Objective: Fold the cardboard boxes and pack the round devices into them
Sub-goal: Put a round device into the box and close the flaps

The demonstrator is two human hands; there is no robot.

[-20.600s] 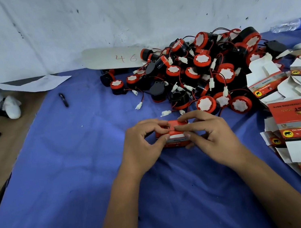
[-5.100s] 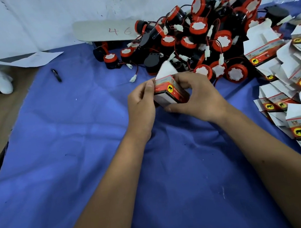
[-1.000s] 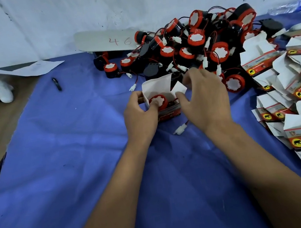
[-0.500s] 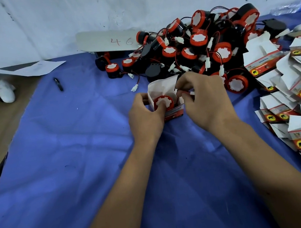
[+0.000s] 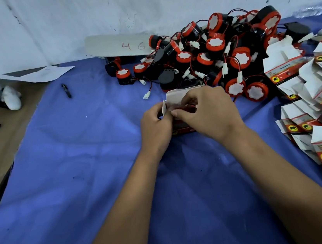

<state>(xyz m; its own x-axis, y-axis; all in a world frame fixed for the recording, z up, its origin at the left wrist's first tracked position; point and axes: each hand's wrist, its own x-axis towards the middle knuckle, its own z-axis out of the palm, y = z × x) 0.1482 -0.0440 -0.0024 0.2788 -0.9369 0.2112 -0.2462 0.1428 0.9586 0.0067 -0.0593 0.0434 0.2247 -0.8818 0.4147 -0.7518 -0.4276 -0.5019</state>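
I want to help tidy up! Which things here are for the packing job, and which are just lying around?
For the job: box held by left hand and right hand; round devices; flat boxes.
Lying about: pen; paper sheet; water bottle.

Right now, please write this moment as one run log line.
step: closing flaps | box: on blue cloth | left hand: pinches side flap | right hand: on top flap

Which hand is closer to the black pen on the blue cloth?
The left hand. The pen lies far off to its left and farther back, untouched. The right hand is farther still, on the other side of the box.
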